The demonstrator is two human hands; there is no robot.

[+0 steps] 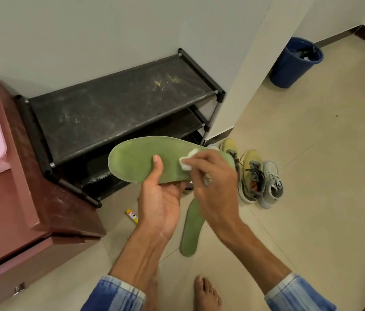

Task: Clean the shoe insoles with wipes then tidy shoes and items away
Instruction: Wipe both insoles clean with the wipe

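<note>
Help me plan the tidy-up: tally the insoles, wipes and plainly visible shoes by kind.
Insoles: 2, the held insole and the floor insole
Wipes: 1, the white wipe
Shoes: 3, near yellow shoe, far yellow shoe, grey shoe; others may be hidden
Total: 6

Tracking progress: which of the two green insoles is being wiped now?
The green foam insole held in the left hand; the right hand holds a white wipe against it. The other insole lies on the floor.
</note>
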